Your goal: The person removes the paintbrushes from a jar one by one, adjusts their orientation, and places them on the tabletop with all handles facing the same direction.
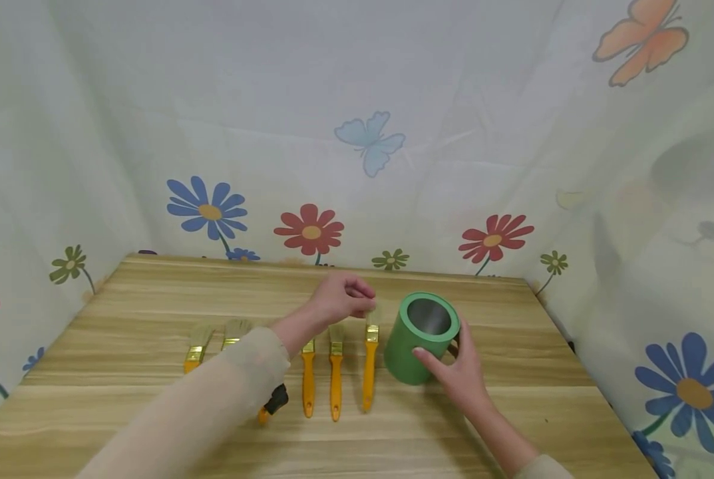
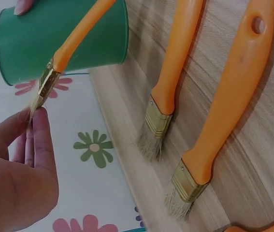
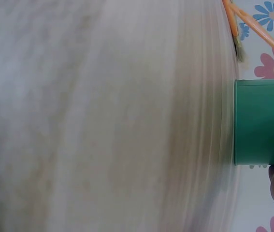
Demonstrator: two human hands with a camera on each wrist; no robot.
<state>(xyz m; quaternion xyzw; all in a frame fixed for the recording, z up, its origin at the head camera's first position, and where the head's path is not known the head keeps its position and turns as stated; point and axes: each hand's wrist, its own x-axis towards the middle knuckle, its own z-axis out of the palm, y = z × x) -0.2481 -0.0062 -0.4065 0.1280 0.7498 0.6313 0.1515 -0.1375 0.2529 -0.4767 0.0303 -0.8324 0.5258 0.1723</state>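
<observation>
My left hand [image 1: 337, 299] pinches the pale bristle end of a paintbrush [image 1: 370, 372] between thumb and fingers. In the left wrist view this paintbrush [image 2: 81, 36] is tilted, its orange handle pointing up and away from the left hand [image 2: 21, 183], above the table. Just to the right is a green cylindrical can [image 1: 407, 359], open at the top, with a grey inside. My right hand [image 1: 466, 376] grips the can from its right side, thumb on the near wall. In the right wrist view the can [image 3: 262, 123] stands at the right edge, partly cut off.
Two paintbrushes [image 1: 335, 382] [image 1: 309, 389] lie left of the pinched one. Further left lie more paintbrushes [image 1: 195, 356], partly behind the left sleeve [image 1: 213, 399], near a black object [image 1: 277, 399]. A flowered cloth [image 1: 392, 219] hangs behind the wooden table [image 1: 512, 346].
</observation>
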